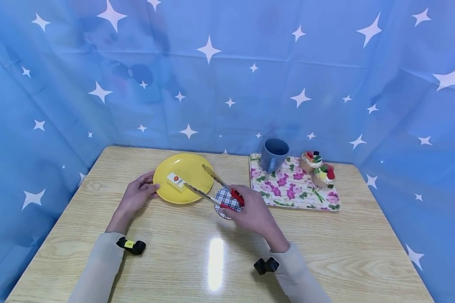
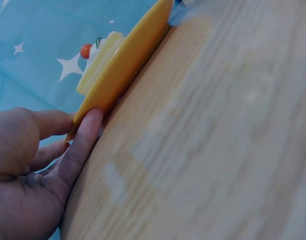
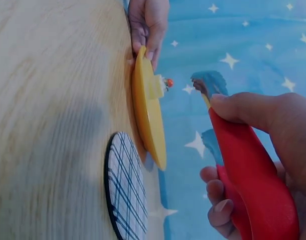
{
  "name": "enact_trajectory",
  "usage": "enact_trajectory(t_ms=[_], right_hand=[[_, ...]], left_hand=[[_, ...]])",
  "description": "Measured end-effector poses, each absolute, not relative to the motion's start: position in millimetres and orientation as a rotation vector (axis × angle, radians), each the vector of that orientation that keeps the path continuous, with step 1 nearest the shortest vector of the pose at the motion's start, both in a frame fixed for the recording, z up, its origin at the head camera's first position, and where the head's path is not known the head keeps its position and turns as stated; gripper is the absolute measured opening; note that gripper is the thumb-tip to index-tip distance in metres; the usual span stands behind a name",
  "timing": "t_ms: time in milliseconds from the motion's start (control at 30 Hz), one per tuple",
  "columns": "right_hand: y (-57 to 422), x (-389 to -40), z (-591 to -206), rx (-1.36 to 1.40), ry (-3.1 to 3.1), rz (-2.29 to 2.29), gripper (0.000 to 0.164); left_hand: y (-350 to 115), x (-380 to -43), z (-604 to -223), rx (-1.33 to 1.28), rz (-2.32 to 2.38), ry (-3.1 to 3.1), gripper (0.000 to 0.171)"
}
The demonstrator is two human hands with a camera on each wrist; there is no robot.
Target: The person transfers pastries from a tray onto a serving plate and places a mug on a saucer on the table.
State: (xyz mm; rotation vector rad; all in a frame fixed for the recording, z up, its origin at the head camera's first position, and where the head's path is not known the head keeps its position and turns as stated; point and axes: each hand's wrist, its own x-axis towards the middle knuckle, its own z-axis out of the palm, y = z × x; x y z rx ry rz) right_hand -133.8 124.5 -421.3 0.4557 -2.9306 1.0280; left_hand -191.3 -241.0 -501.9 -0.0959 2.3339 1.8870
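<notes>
My left hand pinches the left rim of a yellow plate, thumb on one face and fingers on the other in the left wrist view. A small slice of cake with white cream and a red-orange topping sits on the plate, left of its middle. In my right hand I grip metal tongs with red handles. Their arms are spread apart and reach over the plate from the right, one tip beside the cake slice. Nothing shows between the tips.
A round plaid coaster lies on the wooden table below the tongs. At the back right, a floral tray bears a blue mug and two fruit-topped cupcakes. A blue star-patterned curtain surrounds the table's back and sides.
</notes>
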Motion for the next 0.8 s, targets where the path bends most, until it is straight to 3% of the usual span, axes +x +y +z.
enact_trajectory(t_ms=[800], right_hand=[[162.0, -135.3, -406.3, 0.324, -2.890, 1.035, 0.067]], left_hand=[[-240.9, -189.8, -500.8, -0.096, 1.899, 2.329, 0.067]])
